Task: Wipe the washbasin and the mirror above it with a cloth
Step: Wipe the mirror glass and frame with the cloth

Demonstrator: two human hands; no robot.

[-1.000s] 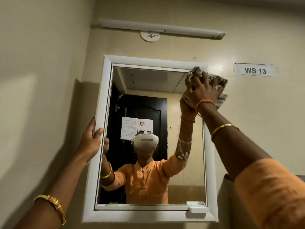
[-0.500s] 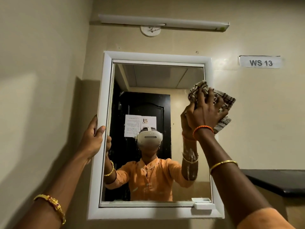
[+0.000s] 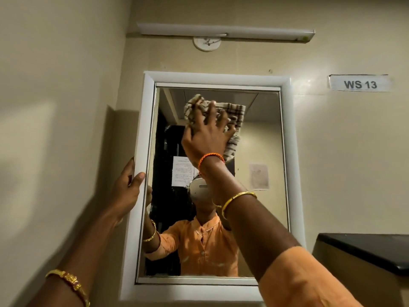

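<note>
A white-framed mirror hangs on the cream wall ahead of me. My right hand presses a checked brown-and-white cloth flat against the upper middle of the glass, fingers spread over it. My left hand grips the mirror's left frame edge about halfway up. The glass reflects a person in an orange shirt and a dark door. The washbasin is out of view.
A tube light and a round fitting sit above the mirror. A label reading WS 13 is on the wall at right. A dark-topped ledge juts out at lower right. A side wall stands close on the left.
My right hand has carried the cloth from the mirror's top right corner down and then leftward onto the upper middle glass. The left hand has stayed on the frame.
</note>
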